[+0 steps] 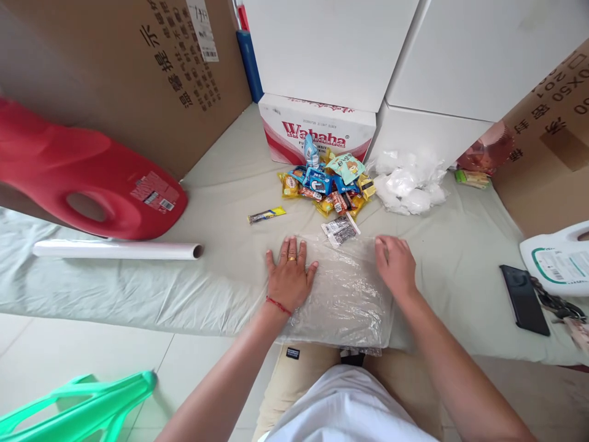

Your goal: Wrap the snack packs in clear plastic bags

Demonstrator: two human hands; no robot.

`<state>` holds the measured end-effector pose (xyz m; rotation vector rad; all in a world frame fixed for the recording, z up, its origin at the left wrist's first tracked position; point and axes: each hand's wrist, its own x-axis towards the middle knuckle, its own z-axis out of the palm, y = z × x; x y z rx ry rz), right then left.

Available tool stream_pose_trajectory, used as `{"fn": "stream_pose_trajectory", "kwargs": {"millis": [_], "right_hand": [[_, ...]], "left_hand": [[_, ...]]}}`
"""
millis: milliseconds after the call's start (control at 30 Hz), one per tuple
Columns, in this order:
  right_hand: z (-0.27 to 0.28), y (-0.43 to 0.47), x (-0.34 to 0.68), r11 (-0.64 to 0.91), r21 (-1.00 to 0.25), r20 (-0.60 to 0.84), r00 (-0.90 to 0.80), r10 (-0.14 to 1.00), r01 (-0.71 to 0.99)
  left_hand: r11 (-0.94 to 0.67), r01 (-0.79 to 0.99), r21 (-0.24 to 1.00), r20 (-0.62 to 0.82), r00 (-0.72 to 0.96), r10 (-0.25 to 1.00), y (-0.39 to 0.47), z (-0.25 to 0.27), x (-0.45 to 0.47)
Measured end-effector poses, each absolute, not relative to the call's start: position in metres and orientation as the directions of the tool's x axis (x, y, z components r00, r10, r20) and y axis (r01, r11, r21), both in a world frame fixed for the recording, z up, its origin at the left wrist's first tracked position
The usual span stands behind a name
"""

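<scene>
A sheet of clear plastic film (343,294) lies on the cloth in front of me, its near edge reaching the front edge of the surface. Flat on its left side rests my left hand (289,279), fingers spread. My right hand (396,263) is closed at the film's far right corner, thumb and fingers pinched on it. Just beyond the film lies a small clear packet with dark contents (340,229). A yellow and dark stick packet (267,215) lies to its left. Behind them is a pile of colourful wrapped snacks (324,181).
Crumpled clear plastic bags (409,181) sit right of the snacks, before a Wahaha box (317,132). A white film roll (119,250) and a red jug (92,178) lie left. A phone (524,299) and white bottle (559,261) lie right. A green stool (87,405) stands below.
</scene>
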<state>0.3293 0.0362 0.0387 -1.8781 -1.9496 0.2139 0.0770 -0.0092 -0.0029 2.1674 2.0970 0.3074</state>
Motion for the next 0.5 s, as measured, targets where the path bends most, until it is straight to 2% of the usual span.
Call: {"fn": "stream_pose_trajectory", "kwargs": {"millis": [67, 100, 167, 233, 367, 500], "right_hand": [[0.043, 0.078, 0.317, 0.013, -0.36, 0.066, 0.012, 0.998, 0.933], [0.043, 0.098, 0.311, -0.037, -0.385, -0.029, 0.028, 0.999, 0.922], [0.04, 0.131, 0.298, -0.162, -0.494, -0.206, 0.066, 0.976, 0.854], [0.038, 0.152, 0.289, -0.258, -0.589, -0.312, 0.079, 0.947, 0.766], [0.039, 0.16, 0.287, -0.327, -0.661, -0.371, 0.085, 0.925, 0.675], [0.054, 0.144, 0.318, -0.302, -0.699, -0.287, 0.133, 0.949, 0.648]], "left_hand": [[-0.038, 0.977, 0.208, 0.055, 0.027, 0.998, -0.009, -0.002, 0.077], [-0.038, 0.979, 0.199, 0.048, 0.029, 0.998, -0.009, -0.002, 0.076], [-0.037, 0.982, 0.184, 0.038, 0.03, 0.999, -0.009, -0.002, 0.076], [-0.035, 0.983, 0.177, 0.036, 0.03, 0.999, -0.008, -0.003, 0.075], [-0.04, 0.982, 0.184, 0.04, 0.034, 0.999, -0.008, -0.005, 0.075], [-0.04, 0.981, 0.192, 0.055, 0.03, 0.998, -0.008, -0.007, 0.076]]}}
